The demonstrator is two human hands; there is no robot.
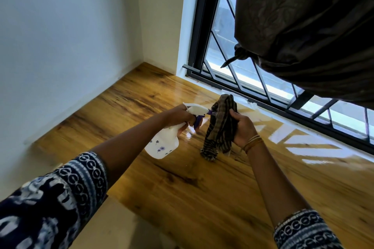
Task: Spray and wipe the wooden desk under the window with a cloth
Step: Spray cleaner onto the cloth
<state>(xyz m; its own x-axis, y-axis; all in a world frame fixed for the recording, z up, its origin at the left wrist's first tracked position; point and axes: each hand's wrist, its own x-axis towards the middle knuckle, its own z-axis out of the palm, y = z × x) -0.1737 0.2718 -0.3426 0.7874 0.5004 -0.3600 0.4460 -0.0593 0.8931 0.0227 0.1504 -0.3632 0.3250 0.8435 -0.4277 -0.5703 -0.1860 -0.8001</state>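
Patterned navy-and-white sleeves (60, 198) fill the near corners, and both bare forearms reach out over the wooden desk (182, 198). On the left, the left hand (179, 116) has its grip curled round the neck of a white spray bottle (164, 143), fingers at the purple trigger, nozzle pointing right at the cloth (220, 127). That bottle is tilted, its printed body hanging down toward the near left, above the desk. On the right, the right hand (242, 127), bangles at the wrist, has its grip closed on the cloth, a brown striped rag bunched upright, whose lower end trails down to the desk. Glossy wood grain reflects the window bars. Farther off, a barred window (242, 79) runs along the desk's far edge, with a dark knotted curtain (303, 26) hanging at upper right.
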